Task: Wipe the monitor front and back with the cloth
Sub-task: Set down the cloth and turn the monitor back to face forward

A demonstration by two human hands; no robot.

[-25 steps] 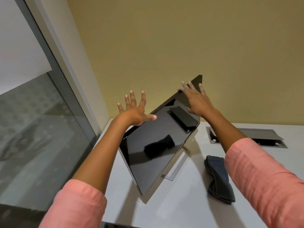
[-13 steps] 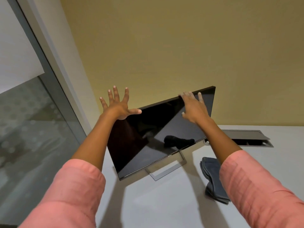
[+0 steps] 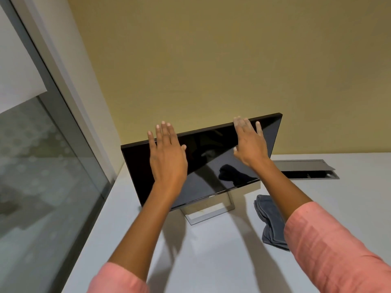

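Monitor (image 3: 203, 166) swung round, screen now faces front; left hand (image 3: 167, 157) and right hand (image 3: 250, 142) flat-fingered, holding nothing; cloth (image 3: 269, 220) lies untouched right of its stand, wiping next.

I'm looking down on two bare forearms, and both wear the same thing: salmon-pink sleeves pushed up short of the wrists. The left sleeve (image 3: 118, 279) bunches softly at its cuff, and the right sleeve (image 3: 330, 248) shows a crinkled, lightly textured weave. I see no rings, watch or bands on the left hand (image 3: 167, 157) or right hand (image 3: 249, 142).
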